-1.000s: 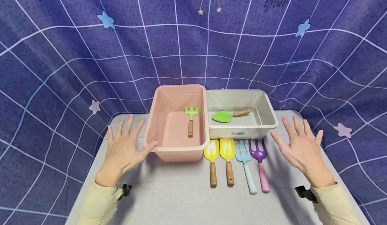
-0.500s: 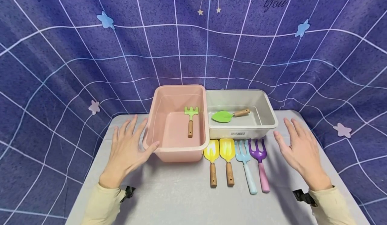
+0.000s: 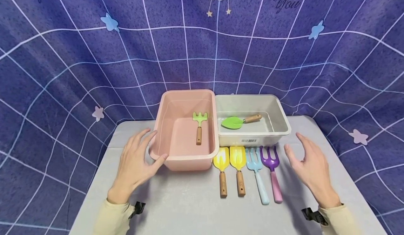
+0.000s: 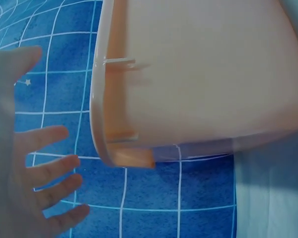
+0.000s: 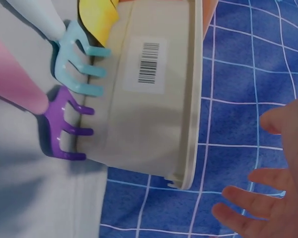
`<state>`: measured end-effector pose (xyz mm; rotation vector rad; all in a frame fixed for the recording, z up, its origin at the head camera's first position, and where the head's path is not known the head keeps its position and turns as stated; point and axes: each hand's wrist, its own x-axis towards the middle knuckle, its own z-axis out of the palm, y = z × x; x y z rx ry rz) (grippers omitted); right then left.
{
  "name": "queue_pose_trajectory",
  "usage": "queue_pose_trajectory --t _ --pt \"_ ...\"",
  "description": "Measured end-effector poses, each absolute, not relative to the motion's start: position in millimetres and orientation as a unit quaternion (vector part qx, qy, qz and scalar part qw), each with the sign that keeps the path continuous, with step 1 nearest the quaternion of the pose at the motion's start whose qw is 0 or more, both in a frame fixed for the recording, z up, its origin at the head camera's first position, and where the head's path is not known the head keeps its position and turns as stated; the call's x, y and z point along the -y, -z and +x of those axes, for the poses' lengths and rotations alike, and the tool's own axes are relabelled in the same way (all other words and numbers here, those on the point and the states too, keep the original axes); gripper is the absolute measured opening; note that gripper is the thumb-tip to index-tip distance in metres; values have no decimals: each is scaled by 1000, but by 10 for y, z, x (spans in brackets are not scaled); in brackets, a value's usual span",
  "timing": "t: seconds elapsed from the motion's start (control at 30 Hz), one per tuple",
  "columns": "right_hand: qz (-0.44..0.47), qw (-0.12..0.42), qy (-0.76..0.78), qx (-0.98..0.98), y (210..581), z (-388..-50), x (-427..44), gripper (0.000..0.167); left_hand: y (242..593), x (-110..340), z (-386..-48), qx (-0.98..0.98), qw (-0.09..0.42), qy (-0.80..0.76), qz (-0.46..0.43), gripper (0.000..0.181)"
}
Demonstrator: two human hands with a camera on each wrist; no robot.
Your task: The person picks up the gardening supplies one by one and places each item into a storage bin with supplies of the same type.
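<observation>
Hovering seems your step: left hand (image 3: 133, 165) and right hand (image 3: 311, 166) empty, fingers loosely spread, pink bin (image 3: 181, 135) at left's two o'clock, purple fork (image 3: 270, 164) at right's nine. Next move likely needs reaching inward.

Pink bin (image 3: 188, 164): plain, pale.
Grey bin (image 3: 268, 140): light; barcode label (image 3: 249, 140) black on white.
Rake (image 3: 199, 129): light green, brown handle.
Trowel (image 3: 234, 122): bright green, brown handle.
Yellow scoops (image 3: 221, 159): brown handles.
Blue fork (image 3: 259, 179): pale all over.
Purple fork (image 3: 273, 175): pink handle.
Table (image 3: 195, 207): pale grey.
Curtain (image 3: 202, 49): violet-blue, white and pale-blue grid, pastel stars (image 3: 110, 22).
Sleeves (image 3: 114, 219): cream.
</observation>
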<state>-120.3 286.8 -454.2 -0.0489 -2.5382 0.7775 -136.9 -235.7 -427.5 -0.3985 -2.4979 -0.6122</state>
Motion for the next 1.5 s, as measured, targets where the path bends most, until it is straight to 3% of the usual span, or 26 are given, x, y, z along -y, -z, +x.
queue_pose_trajectory --t 0.27,0.53,1.1,1.5 --pt "-33 239 -298 924 4760 -1070 -2774 58 4330 2339 -1368 897 306 257 -190 71" --pt "-41 257 -305 916 4947 -941 -2773 53 4499 2281 -1318 896 290 273 -194 67" --pt "-119 168 -303 931 5408 -657 -2594 57 4630 2310 -1266 895 289 285 -185 64" --pt "-138 176 -277 934 5666 -490 -2498 52 4781 2303 -1272 870 347 296 -189 57"
